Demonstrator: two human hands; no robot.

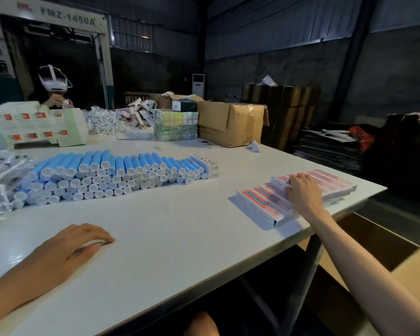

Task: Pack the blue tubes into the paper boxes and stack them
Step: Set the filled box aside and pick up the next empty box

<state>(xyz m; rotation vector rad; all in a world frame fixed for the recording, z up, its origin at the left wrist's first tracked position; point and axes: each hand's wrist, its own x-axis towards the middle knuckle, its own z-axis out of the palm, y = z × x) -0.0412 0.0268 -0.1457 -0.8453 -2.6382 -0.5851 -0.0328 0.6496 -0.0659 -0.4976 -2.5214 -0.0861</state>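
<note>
Resting palm-down on the white surface, the person's left hand has its fingers loosely curled and nothing visible in it. Behind it and to its left lies a heap of clear-wrapped items. Next comes the pile of blue tubes, stacked several layers deep. Their long axes run away from the person, so the white caps face the near edge. The pile lies ahead of the left hand, which is plainly the nearer one to it. A few small made-up boxes stand against the pile's right end.

A wide bare stretch of surface separates the tubes from the flat paper boxes, which lie in an overlapping row near the right edge. The right hand lies on top of this row with its fingertips bent down onto the printed faces. Whether it has caught one box or only presses on them cannot be told.

The likely step is picking up one flat box. The nearest box of the row sits just at the surface's edge, with an open cardboard carton below on the right, so a careless pull could slide boxes off.
</note>
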